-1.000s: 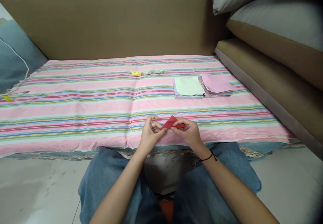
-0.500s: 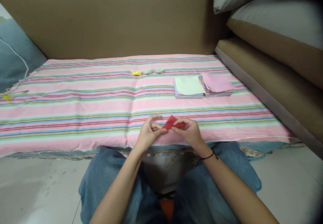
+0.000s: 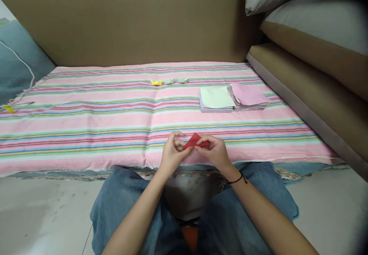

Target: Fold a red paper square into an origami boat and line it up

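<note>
A small folded red paper (image 3: 196, 141) is held between both hands just above the near edge of the striped pink cloth (image 3: 115, 117). My left hand (image 3: 171, 155) pinches its left end with thumb and fingers curled. My right hand (image 3: 215, 151) grips its right end, fingers closed; a black cord circles that wrist. Farther back on the cloth lie two stacks of coloured paper squares, one topped pale green (image 3: 216, 98), one topped pink (image 3: 249, 95).
Three small folded paper pieces, one yellow (image 3: 156, 82) and two pale green (image 3: 175, 80), sit in a row at the cloth's far middle. A brown couch back (image 3: 138, 25) rises behind; cushions (image 3: 310, 28) pile at the right. A white cable (image 3: 20, 61) runs at left.
Both hands keep hold of the red paper with only slight finger shifts; the view has barely drifted.
</note>
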A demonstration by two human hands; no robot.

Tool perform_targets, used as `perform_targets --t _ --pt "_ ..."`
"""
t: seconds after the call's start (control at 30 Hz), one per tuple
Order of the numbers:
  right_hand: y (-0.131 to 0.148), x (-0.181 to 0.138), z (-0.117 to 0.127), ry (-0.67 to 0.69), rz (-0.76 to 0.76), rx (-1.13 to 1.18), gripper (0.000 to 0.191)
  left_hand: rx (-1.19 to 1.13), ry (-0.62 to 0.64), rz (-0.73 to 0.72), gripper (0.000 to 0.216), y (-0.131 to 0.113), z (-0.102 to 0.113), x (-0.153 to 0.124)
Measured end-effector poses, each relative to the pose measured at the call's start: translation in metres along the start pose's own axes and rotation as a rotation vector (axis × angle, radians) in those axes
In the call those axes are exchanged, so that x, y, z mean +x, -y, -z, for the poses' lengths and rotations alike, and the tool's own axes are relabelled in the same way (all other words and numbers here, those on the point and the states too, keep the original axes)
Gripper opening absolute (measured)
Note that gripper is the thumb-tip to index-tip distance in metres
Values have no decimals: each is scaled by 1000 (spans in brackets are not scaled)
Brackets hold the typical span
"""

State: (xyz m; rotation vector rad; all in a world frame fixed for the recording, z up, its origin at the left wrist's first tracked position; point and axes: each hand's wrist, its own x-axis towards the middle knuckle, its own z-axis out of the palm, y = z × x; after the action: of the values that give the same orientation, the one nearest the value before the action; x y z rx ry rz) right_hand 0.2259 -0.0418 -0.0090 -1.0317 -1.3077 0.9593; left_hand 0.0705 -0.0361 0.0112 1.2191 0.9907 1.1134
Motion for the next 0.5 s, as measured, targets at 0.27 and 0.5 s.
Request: perform_targets --t 0.27,0.5 --pt "5 0 -1 25 -15 106 28 -50 -22 61 45 -2 1 4" --pt "9 1 2 68 -149 148 43 -37 16 107 49 -1 2 4"
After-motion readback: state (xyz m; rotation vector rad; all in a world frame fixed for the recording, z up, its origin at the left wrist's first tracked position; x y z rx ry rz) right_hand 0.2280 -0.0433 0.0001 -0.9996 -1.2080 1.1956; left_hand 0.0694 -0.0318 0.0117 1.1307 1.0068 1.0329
